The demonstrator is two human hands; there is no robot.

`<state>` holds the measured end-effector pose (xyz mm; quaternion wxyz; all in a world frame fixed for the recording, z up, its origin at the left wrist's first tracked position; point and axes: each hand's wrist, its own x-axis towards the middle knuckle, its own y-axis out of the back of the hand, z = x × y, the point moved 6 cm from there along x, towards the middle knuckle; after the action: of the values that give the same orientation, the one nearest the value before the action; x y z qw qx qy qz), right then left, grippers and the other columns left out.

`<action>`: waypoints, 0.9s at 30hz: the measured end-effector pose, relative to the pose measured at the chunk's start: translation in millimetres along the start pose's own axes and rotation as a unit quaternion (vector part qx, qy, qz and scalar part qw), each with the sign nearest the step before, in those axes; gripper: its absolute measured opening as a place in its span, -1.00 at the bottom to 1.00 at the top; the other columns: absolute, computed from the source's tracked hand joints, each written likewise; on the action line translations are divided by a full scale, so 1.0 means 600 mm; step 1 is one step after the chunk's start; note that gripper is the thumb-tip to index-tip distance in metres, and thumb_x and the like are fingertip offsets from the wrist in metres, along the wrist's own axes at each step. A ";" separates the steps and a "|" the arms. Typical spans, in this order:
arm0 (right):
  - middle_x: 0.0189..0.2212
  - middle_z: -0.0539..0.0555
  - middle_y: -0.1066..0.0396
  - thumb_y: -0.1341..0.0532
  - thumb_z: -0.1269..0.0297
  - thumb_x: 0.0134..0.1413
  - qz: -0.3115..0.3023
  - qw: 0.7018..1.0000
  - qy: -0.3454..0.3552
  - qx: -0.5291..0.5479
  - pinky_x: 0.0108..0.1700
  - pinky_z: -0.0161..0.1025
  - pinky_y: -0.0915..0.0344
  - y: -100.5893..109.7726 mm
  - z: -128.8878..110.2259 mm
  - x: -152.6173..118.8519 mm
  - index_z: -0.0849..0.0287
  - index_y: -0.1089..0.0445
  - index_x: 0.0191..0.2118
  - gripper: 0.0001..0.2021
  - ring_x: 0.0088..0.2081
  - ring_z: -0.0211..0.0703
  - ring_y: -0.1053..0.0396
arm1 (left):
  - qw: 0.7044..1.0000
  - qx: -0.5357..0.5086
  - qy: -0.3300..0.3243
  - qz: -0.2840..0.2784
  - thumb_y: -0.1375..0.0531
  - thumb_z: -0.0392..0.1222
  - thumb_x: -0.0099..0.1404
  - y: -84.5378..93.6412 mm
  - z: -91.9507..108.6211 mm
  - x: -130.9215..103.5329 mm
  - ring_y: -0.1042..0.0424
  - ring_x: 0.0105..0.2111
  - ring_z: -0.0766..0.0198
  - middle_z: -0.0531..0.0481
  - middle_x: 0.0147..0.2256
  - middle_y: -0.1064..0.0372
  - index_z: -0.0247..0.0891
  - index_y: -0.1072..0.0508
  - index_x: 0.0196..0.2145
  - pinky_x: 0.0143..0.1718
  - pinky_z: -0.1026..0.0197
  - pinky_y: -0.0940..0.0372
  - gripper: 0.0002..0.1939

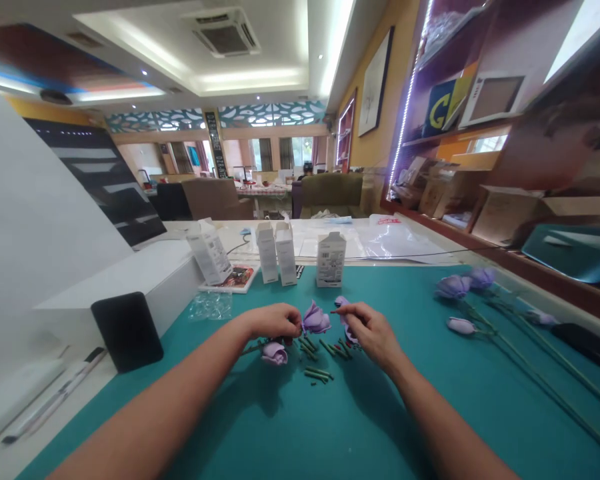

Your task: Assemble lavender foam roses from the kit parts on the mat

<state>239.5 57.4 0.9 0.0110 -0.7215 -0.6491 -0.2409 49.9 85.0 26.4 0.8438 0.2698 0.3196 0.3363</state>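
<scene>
My left hand (279, 322) is closed at the base of a purple artificial flower (317, 319), whose bloom points right, above the green mat (300, 427). My right hand (373, 328) is pinched around a small thin reddish piece (336, 311) that I cannot name. Partly behind that hand are further purple blooms (341, 302). Below my left wrist lies a pale purple flower (275, 353) on a stem. Several short cut green stem pieces (318, 375) are scattered on the mat between my hands.
Long-stemmed purple flowers (453, 287) lie at the right. Behind the hands stand white cartons (331, 260), with clear plastic wrap (211, 305) to the left. A black upright panel (127, 332) leans against a white box (155, 273). Plastic sheeting (395, 241) covers the far table.
</scene>
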 end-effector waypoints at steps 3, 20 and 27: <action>-0.53 0.00 -0.35 -0.13 0.15 0.00 0.011 0.998 -0.033 0.043 -0.52 -0.31 -0.23 0.004 0.011 0.004 0.18 -0.49 -0.30 -0.73 -0.57 -0.27 -0.26 | 0.995 -0.090 0.005 -0.034 -0.14 -0.24 -0.04 -0.013 -0.012 0.018 -0.32 -0.53 0.34 0.15 -0.57 -0.20 -0.24 -0.27 -0.50 -0.49 0.30 -0.19 -0.91; -0.61 -0.02 -0.37 -0.31 0.07 -0.22 0.027 0.987 -0.093 0.127 -0.46 -0.27 -0.28 0.027 0.015 0.010 0.19 -0.37 -0.47 -0.72 -0.54 -0.22 -0.33 | 0.957 -0.282 0.035 -0.048 -0.26 -0.29 -0.15 -0.030 -0.038 0.037 -0.33 -0.54 0.39 0.08 -0.50 -0.41 -0.28 -0.40 -0.42 -0.48 0.32 -0.23 -0.76; -0.54 0.02 -0.45 -0.26 0.18 -0.20 0.026 0.993 -0.090 0.073 -0.45 -0.27 -0.26 0.031 0.003 0.006 0.15 -0.31 -0.49 -0.83 -0.50 -0.20 -0.35 | 0.957 -0.287 0.034 -0.024 -0.23 -0.21 -0.07 -0.018 -0.028 0.033 -0.32 -0.54 0.40 0.06 -0.46 -0.43 -0.29 -0.45 -0.47 -0.45 0.32 -0.24 -0.86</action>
<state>257.6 58.6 6.0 0.0114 -0.7543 -0.6440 -0.1271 53.1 96.8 1.4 0.8822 -0.0028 0.2448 0.4023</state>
